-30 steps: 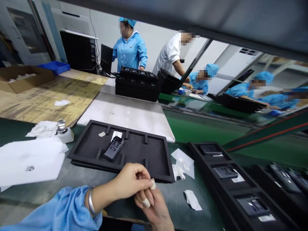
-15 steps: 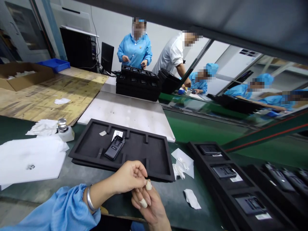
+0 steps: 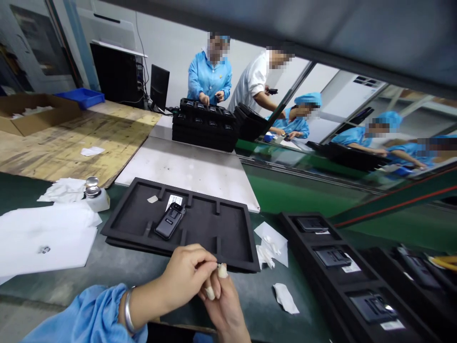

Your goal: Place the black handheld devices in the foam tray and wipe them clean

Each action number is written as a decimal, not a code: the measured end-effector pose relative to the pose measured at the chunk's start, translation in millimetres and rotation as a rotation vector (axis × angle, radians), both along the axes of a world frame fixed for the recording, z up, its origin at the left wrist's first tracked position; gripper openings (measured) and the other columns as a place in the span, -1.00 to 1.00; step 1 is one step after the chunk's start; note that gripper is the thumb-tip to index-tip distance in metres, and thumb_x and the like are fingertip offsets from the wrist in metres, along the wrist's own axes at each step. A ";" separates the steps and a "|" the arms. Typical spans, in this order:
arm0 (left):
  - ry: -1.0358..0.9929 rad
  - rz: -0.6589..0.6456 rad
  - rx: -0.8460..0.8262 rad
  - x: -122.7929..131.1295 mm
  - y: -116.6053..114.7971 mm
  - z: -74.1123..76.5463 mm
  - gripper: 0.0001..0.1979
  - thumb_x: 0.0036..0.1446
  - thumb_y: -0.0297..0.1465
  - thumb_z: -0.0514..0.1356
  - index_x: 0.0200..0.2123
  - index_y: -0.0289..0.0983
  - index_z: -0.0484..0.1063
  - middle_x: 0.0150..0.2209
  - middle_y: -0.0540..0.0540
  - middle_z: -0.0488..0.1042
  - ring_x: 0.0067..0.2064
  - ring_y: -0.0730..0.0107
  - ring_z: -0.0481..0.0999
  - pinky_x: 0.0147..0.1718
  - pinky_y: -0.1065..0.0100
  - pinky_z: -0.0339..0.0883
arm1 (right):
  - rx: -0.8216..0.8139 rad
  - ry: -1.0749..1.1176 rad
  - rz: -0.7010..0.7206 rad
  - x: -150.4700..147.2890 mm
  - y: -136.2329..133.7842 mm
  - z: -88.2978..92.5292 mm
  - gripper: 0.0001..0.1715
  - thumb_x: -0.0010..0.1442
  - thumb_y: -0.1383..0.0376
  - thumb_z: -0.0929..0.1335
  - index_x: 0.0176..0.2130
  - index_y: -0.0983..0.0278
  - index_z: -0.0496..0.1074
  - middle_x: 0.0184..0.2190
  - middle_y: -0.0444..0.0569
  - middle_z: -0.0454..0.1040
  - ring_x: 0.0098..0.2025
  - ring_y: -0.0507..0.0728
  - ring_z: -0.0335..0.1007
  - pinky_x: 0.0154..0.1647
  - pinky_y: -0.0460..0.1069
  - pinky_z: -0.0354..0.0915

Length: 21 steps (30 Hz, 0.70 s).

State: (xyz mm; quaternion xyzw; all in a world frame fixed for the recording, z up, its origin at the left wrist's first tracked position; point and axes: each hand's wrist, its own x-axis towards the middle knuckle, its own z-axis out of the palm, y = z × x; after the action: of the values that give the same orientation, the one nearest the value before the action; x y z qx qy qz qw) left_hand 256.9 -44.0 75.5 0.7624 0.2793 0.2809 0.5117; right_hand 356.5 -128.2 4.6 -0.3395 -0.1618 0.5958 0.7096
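Note:
My left hand [image 3: 185,276] and my right hand [image 3: 224,309] meet at the bottom centre, over the dark green bench. The left fingers pinch a white finger cot [image 3: 222,270] on a right fingertip; a second cot [image 3: 210,293] covers another right finger. Just beyond them lies a black foam tray [image 3: 232,233] with one small black device [image 3: 169,221] and a white label [image 3: 173,200] in it. The left arm wears a blue sleeve and a metal bracelet [image 3: 127,310].
A long black tray [image 3: 342,286] of devices runs along the right. White paper scraps [image 3: 271,245] and white sheets [image 3: 43,236] lie around, with a small white dispenser bottle [image 3: 94,195] to the left. Stacked black trays [image 3: 204,126] and several other workers stand beyond.
Both hands have shifted slightly lower and right, and the left fingers have closed tighter on the cot. The worker in blue at the back has stepped right towards the stacked trays.

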 end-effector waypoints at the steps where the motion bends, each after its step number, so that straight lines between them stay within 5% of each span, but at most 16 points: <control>1: 0.023 -0.020 0.023 -0.7 -2.8 0.8 -0.86 0.19 -0.43 0.19 -0.30 -0.23 0.58 -0.31 -0.06 0.56 -0.25 0.34 0.51 -0.18 0.35 0.32 | -0.021 -0.080 -0.055 -1.0 0.8 -2.3 -0.24 0.16 -0.09 0.41 -0.72 0.26 0.04 -0.74 -0.21 0.08 -0.63 -0.05 -0.03 -0.58 -0.11 0.02; 5: 0.060 -0.054 -0.029 0.1 -12.8 -4.1 -0.88 0.15 -0.45 0.22 -0.33 -0.22 0.59 -0.29 -0.07 0.58 -0.18 0.26 0.50 -0.14 0.29 0.32 | -0.073 -0.328 -0.184 -5.8 1.4 -11.0 -0.25 0.09 -0.13 0.44 -0.73 0.28 0.11 -0.75 -0.21 0.11 -0.62 -0.07 -0.07 -0.54 -0.11 -0.02; 14: -0.138 -0.146 -0.282 9.5 -20.3 -26.6 -0.74 0.28 -0.31 0.11 -0.18 -0.22 0.59 -0.07 -0.17 0.54 0.03 0.21 0.46 0.09 0.21 0.28 | -0.113 -0.438 -0.262 -8.8 -3.6 -13.2 -0.27 0.15 -0.20 0.35 -0.69 0.28 0.21 -0.75 -0.20 0.11 -0.64 -0.06 -0.11 -0.57 -0.10 -0.06; 18: -0.133 -0.188 -0.376 13.4 -18.4 -27.7 -0.63 0.28 -0.16 0.11 -0.13 -0.27 0.59 -0.11 -0.22 0.55 -0.10 0.22 0.52 -0.03 0.23 0.35 | -0.071 -0.364 -0.232 -4.0 -1.7 -8.1 -0.23 0.14 -0.16 0.39 -0.75 0.27 0.12 -0.79 -0.21 0.07 -0.66 -0.08 -0.12 -0.58 -0.11 -0.04; 21: -0.105 -0.294 -0.494 13.4 -14.0 -22.8 -0.41 0.25 0.03 0.06 0.06 -0.32 0.48 -0.41 -0.14 0.55 -0.40 0.35 0.50 -0.36 0.36 0.39 | -0.014 -0.163 -0.122 0.2 -1.5 0.2 -0.23 0.14 -0.16 0.38 -0.75 0.26 0.11 -0.81 -0.25 0.01 -0.70 -0.08 -0.15 -0.64 -0.12 -0.04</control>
State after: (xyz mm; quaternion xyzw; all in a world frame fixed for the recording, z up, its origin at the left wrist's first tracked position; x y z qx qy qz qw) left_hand 270.3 -57.9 52.7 0.6314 0.1990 0.1663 0.7308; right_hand 356.7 -129.7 4.7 -0.4010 -0.1941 0.5228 0.7268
